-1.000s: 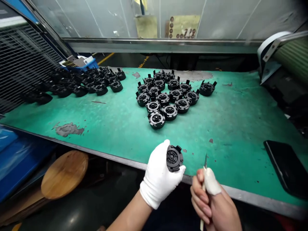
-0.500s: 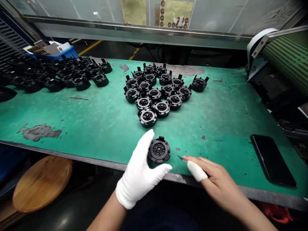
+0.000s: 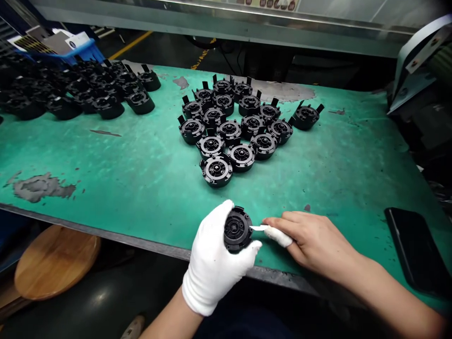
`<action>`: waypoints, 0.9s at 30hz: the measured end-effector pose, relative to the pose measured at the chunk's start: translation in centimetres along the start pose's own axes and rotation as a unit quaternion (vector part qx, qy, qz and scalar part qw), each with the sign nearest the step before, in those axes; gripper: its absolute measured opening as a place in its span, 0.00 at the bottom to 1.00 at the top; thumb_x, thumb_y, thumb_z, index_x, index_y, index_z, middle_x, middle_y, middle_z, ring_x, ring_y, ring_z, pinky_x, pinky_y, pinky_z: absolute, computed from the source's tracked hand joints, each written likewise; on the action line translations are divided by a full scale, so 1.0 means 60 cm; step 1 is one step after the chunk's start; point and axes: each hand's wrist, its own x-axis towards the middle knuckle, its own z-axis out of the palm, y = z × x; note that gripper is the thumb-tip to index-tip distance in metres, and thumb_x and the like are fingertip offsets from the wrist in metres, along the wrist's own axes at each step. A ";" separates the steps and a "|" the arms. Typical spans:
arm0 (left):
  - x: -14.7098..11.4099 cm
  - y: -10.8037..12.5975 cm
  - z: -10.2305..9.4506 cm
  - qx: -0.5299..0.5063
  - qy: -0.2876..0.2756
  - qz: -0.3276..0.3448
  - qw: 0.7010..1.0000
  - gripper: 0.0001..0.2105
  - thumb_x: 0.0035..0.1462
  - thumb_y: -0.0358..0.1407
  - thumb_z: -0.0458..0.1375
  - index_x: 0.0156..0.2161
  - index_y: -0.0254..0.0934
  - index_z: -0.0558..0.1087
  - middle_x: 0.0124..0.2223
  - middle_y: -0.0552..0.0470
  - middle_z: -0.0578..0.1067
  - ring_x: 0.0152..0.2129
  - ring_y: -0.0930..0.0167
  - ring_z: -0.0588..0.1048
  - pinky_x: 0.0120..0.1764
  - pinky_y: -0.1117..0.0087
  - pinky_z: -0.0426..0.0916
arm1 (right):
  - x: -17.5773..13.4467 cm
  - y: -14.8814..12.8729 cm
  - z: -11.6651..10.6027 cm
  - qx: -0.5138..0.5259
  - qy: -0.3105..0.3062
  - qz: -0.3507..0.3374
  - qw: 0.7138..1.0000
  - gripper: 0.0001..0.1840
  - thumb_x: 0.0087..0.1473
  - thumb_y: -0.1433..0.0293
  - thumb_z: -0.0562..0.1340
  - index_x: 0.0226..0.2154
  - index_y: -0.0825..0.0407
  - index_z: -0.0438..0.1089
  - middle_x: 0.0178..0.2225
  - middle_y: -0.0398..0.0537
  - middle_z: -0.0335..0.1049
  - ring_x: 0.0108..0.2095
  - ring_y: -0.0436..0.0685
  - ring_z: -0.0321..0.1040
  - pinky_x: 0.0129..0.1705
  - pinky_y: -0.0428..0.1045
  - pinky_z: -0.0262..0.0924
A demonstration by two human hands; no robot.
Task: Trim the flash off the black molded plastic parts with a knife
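My left hand, in a white glove, grips a round black plastic part above the near edge of the green table. My bare right hand, its thumb wrapped in white tape, holds a small blade whose tip touches the right rim of that part. Several like black parts stand in a tight cluster on the table just beyond my hands.
A second heap of black parts lies at the far left beside a blue bin. A black phone rests at the right near edge. A round wooden stool stands below left. A machine sits at the right.
The blade, upright a second ago, has swung flat and moved left until its tip meets the part's rim. My left hand turned the part. The view tilted down.
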 end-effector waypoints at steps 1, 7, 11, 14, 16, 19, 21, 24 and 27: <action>0.001 0.000 0.000 0.001 0.000 0.000 1.000 0.39 0.51 0.44 0.69 0.65 0.38 0.59 0.61 0.41 0.70 0.59 0.57 0.70 0.62 0.52 0.66 | 0.002 0.000 -0.001 -0.007 0.000 -0.003 1.000 0.22 0.64 0.72 0.53 0.57 0.42 0.71 0.36 0.45 0.74 0.38 0.58 0.71 0.36 0.51 0.56; 0.007 0.000 0.000 0.008 -0.003 0.012 1.000 0.38 0.50 0.44 0.69 0.63 0.37 0.62 0.60 0.41 0.71 0.58 0.57 0.70 0.62 0.54 0.66 | 0.031 0.019 -0.010 -0.086 0.028 0.048 0.995 0.24 0.62 0.72 0.55 0.57 0.41 0.70 0.37 0.47 0.75 0.37 0.59 0.72 0.31 0.51 0.53; 0.007 0.000 0.000 0.021 0.001 0.007 1.000 0.37 0.51 0.45 0.69 0.63 0.36 0.62 0.60 0.41 0.71 0.58 0.57 0.70 0.62 0.54 0.67 | 0.038 0.039 -0.021 -0.055 0.069 0.063 0.994 0.21 0.64 0.69 0.54 0.57 0.41 0.70 0.43 0.46 0.77 0.40 0.59 0.74 0.33 0.50 0.58; 0.004 -0.001 0.001 0.018 0.006 0.022 1.000 0.37 0.51 0.45 0.69 0.62 0.35 0.62 0.59 0.41 0.71 0.58 0.58 0.71 0.62 0.55 0.67 | 0.021 0.032 -0.020 0.010 0.043 0.005 0.999 0.18 0.66 0.65 0.53 0.55 0.40 0.70 0.42 0.43 0.77 0.41 0.57 0.74 0.39 0.50 0.61; 0.004 -0.001 0.002 0.015 0.010 0.027 0.999 0.37 0.51 0.44 0.69 0.62 0.35 0.62 0.58 0.41 0.71 0.58 0.59 0.71 0.62 0.55 0.67 | 0.013 0.023 -0.016 0.016 0.015 -0.019 1.000 0.18 0.67 0.65 0.53 0.54 0.40 0.71 0.40 0.43 0.77 0.40 0.56 0.74 0.40 0.50 0.62; 0.006 -0.002 0.003 0.018 0.007 0.020 1.000 0.36 0.51 0.44 0.69 0.62 0.35 0.62 0.58 0.41 0.71 0.58 0.58 0.71 0.62 0.55 0.67 | 0.020 0.021 -0.008 -0.040 0.013 0.001 0.999 0.19 0.65 0.66 0.54 0.55 0.39 0.71 0.38 0.45 0.77 0.38 0.59 0.75 0.35 0.51 0.62; 0.005 -0.002 0.004 0.020 0.003 0.012 1.000 0.36 0.51 0.44 0.69 0.62 0.36 0.62 0.59 0.41 0.71 0.58 0.58 0.70 0.62 0.54 0.66 | 0.031 0.030 -0.004 -0.068 0.035 0.042 0.996 0.20 0.64 0.66 0.54 0.55 0.40 0.71 0.39 0.47 0.78 0.38 0.62 0.75 0.33 0.52 0.63; 0.001 -0.003 0.006 0.016 0.004 0.009 1.000 0.37 0.51 0.44 0.69 0.62 0.36 0.62 0.60 0.41 0.70 0.58 0.58 0.70 0.63 0.54 0.66 | 0.040 0.043 -0.001 0.007 0.087 0.071 0.994 0.19 0.65 0.66 0.53 0.54 0.43 0.72 0.47 0.49 0.78 0.45 0.63 0.75 0.42 0.54 0.67; 0.000 -0.003 0.000 -0.014 0.002 -0.016 1.000 0.37 0.51 0.44 0.69 0.63 0.37 0.62 0.61 0.41 0.70 0.59 0.58 0.69 0.64 0.53 0.64 | 0.028 0.027 0.003 0.171 0.119 0.059 0.976 0.19 0.65 0.62 0.55 0.55 0.47 0.72 0.53 0.51 0.75 0.51 0.62 0.73 0.53 0.55 0.66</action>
